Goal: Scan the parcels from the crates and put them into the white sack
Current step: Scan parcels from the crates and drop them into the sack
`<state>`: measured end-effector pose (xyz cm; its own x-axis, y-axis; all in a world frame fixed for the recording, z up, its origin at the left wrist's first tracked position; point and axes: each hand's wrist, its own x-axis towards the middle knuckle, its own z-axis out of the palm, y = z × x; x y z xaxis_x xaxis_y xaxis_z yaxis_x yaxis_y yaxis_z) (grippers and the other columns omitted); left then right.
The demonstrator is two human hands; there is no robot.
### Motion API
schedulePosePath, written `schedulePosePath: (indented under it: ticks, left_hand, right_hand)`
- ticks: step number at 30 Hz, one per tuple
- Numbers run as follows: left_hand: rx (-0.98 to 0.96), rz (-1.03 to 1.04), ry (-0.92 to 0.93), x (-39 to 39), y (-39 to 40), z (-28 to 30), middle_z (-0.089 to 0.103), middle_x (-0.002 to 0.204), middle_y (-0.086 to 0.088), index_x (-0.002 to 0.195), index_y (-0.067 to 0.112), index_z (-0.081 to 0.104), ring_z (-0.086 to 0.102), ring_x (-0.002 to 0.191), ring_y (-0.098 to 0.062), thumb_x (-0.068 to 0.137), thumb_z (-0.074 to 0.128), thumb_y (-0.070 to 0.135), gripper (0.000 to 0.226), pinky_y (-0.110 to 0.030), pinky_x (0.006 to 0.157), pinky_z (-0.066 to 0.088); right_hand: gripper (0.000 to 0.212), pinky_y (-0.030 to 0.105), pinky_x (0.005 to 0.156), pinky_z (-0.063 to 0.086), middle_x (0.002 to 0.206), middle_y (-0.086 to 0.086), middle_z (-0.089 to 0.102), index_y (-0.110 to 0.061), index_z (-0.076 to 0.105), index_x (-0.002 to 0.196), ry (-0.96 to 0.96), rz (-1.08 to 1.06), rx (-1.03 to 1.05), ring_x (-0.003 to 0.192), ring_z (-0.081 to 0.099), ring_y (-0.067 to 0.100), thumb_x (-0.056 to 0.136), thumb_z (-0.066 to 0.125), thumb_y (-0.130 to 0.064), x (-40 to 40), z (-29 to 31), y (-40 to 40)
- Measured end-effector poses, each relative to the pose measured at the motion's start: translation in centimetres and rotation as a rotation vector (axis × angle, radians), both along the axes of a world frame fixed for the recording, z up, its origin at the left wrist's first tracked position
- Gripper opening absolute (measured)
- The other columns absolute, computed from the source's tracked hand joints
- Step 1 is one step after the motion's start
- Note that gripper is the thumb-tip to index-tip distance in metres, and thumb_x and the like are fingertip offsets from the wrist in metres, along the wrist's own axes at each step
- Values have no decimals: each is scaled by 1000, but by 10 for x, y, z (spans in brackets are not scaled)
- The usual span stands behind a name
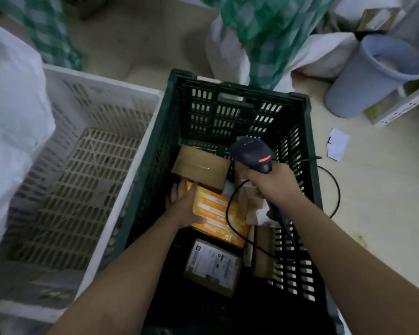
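Note:
A dark green crate [307, 151] in front of me holds several parcels. My left hand [183, 206] is down inside it, gripping the left edge of an orange box [218, 213]. My right hand [273, 182] is closed around the handle of a black barcode scanner [252, 152], held above the parcels with its cable looping over the orange box. Behind the orange box lies a brown cardboard box [201, 166], and nearer to me a box with a white label [213, 262]. The white sack [12, 112] bulges at the far left.
An empty white crate [121, 170] stands left of the green one. A grey bin [370, 76] lies tipped at the right, near a white slotted rail [406, 105]. Green checked sacks [271, 32] and a white bag stand behind. A paper scrap [338, 143] lies on the floor.

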<state>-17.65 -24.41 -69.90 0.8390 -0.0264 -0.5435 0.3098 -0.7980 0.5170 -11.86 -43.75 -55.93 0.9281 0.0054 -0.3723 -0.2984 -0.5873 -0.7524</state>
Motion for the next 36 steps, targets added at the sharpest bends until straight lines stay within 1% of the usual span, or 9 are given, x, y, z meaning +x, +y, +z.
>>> schedulePosePath:
  ticks: [2,5,8,11,13,20,26,30,36]
  left_hand:
    - [8,-94,-129,1,-15,1,-16,159,-9,154,24,1,-18,145,-27,75,74,53,111,-45,116,-6]
    - [-127,-180,-364,1,-49,14,10,155,-7,150,23,19,5,142,-20,73,74,56,101,-36,114,11]
    - [-45,-360,-544,2,-81,17,33,143,-15,142,12,35,29,129,-29,64,76,61,100,-41,105,30]
    - [74,-439,-587,7,-94,21,54,120,-19,121,4,52,56,105,-37,57,84,46,84,-40,82,50]
    - [65,-422,-581,9,-95,30,52,123,-19,125,3,51,54,110,-37,62,82,36,78,-41,83,52]
    - [-147,-150,-487,-5,-38,114,44,122,-3,136,17,41,48,112,-21,68,82,33,82,-33,86,44]
    - [-300,163,-474,-47,40,189,57,119,3,129,20,50,56,109,-13,63,82,43,77,-28,94,46]
    - [-332,347,-492,-79,78,237,65,114,10,123,27,54,62,104,-10,58,72,61,76,-37,92,52]
    - [-400,629,-593,-126,125,283,64,111,7,122,19,58,64,100,-11,69,72,58,67,-36,90,54]
  right_hand:
    - [20,32,61,44,61,5,60,-12,61,64,4,-43,30,60,56,18,81,70,-15,4,1,-7]
    - [23,34,60,43,57,4,58,-13,58,62,-17,-94,68,57,54,20,80,72,-18,6,8,-15]
    - [18,28,59,41,63,2,58,-11,61,69,-71,-91,36,60,53,15,81,72,-19,4,17,-22]
    - [17,29,61,44,71,7,63,-6,65,79,-92,-139,47,65,56,17,81,73,-21,3,22,-30]
    - [17,33,64,49,71,9,65,-12,63,74,-102,-158,34,68,60,22,81,73,-24,1,26,-34]
    - [20,51,74,55,73,11,66,-16,63,78,-127,-312,270,70,61,28,75,74,-33,-11,65,-22]
    - [10,24,46,44,61,4,55,-10,59,84,-251,-394,610,45,52,13,88,67,-14,-21,124,19]
    - [14,28,53,46,61,2,59,-16,60,76,-358,-298,543,47,53,11,82,72,-20,-42,139,56]
    - [15,42,73,54,70,2,66,-19,66,80,-273,-120,510,66,62,21,79,78,-29,-79,141,110]
